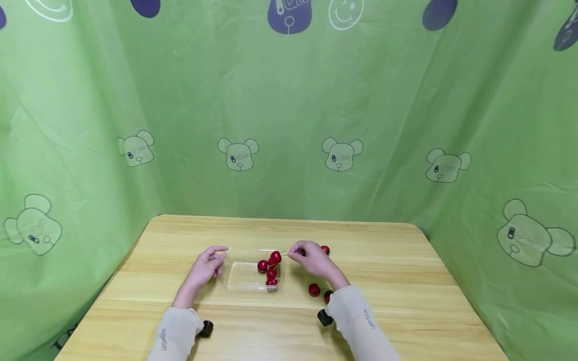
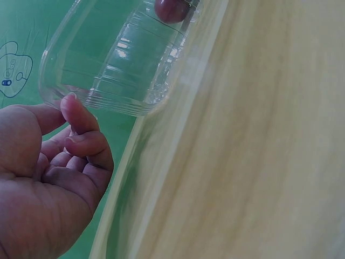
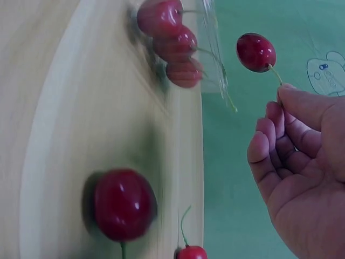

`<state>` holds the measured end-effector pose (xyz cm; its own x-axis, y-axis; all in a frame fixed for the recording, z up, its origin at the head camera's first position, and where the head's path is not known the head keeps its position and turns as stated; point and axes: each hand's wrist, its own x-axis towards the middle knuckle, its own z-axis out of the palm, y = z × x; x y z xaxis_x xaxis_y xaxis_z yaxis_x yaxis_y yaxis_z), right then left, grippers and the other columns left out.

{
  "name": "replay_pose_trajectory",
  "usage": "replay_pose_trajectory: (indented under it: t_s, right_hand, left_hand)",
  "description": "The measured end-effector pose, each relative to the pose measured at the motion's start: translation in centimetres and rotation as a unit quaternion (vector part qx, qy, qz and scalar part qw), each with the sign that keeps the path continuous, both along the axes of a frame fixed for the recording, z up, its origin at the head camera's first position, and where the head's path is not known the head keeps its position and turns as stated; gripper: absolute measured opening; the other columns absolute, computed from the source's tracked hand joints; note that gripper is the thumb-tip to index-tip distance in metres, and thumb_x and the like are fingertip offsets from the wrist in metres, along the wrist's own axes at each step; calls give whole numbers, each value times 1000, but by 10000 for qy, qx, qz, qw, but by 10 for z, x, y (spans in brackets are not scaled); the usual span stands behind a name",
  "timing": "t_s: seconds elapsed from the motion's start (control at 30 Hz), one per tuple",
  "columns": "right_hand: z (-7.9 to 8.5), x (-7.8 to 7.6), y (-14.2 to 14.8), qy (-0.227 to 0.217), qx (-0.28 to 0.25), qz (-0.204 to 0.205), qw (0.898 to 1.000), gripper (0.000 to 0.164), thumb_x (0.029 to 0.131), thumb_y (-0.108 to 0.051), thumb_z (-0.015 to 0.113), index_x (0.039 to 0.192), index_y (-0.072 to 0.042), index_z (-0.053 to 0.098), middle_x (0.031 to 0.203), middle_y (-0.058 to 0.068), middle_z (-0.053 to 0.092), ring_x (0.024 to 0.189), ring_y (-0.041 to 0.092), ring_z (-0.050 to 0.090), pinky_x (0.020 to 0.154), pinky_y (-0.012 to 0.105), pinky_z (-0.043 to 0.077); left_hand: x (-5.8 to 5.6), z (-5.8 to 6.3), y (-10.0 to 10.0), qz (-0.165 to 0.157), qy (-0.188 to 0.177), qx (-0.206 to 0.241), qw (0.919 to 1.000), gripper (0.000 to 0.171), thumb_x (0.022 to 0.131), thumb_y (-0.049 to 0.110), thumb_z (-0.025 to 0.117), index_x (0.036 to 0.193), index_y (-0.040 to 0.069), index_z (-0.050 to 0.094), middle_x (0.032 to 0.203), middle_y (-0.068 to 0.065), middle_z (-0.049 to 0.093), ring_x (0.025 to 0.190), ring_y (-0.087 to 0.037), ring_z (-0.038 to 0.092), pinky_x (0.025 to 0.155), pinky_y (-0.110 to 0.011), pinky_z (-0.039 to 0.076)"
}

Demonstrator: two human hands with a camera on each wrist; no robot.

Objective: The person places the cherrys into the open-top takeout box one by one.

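Pinching the thin stem (image 3: 275,74) of a red cherry (image 3: 255,52) btwn thumb & index tips of R hand (image 1: 312,258), w/ other R fingers curled loosely twd palm. Seen in head view just L of R fingertips, at R end of clear plastic box (image 1: 241,273); can't tell how high above box floor. Holding L end of same box w/ L hand (image 1: 205,268), thumb & index tips together at rim, rest of L fingers bent in; can't tell how firmly. Clustered inside box, just L of R fingertips & well apart from L fingers: more cherries (image 1: 271,274). Lying outside box, nearer the body than R fingers: loose cherries (image 1: 314,290), one partly hid by R cuff. Also lying just past R knuckles: another cherry (image 1: 325,249). Set under both hands: light wood table (image 1: 262,323). Worn behind fingers of each hand: pale sleeves (image 1: 361,326) w/ black gadgets (image 1: 324,317) by cuffs. Hung beyond all fingertips: green curtain (image 1: 289,195) w/ bear-face prints.
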<state>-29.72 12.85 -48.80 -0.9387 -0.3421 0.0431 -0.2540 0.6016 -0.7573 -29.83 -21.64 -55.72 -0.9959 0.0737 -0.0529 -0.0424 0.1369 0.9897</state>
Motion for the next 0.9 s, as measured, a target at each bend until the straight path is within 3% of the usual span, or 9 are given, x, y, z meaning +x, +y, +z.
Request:
replay_pose_trajectory:
  t_s: [0.2,0.43,0.7,0.9]
  right_hand:
    - [-8,0,-8,-43,43,77,10000,11,102,-21,66,100,-12,70,95,0,68,88,14,60,82,31,54]
    - [-12,0,-20,65,-96,355,9993,15,103,-18,66,104,-4,71,96,5,69,87,15,60,80,30,54]
    - [-18,3,-26,72,12,418,9991,10,101,-20,69,99,-11,73,91,4,69,80,12,58,74,26,52]
    - [-23,1,-33,92,-46,413,9991,8,100,-18,70,97,-11,73,85,1,65,76,12,56,70,24,50]
  left_hand:
    - [0,-1,1,-59,-30,-48,10000,37,107,17,58,141,2,56,84,-9,60,64,-13,55,57,-22,45]
    - [0,0,0,39,34,-14,10000,36,107,15,58,139,2,57,80,-8,59,62,-13,54,56,-22,44]
    - [-3,-3,1,-150,8,-52,9999,37,106,17,59,140,2,57,79,-8,60,63,-14,55,57,-23,46]
    - [-1,-1,-1,-11,0,-26,10000,36,106,16,58,140,3,57,82,-8,60,63,-14,54,57,-23,45]
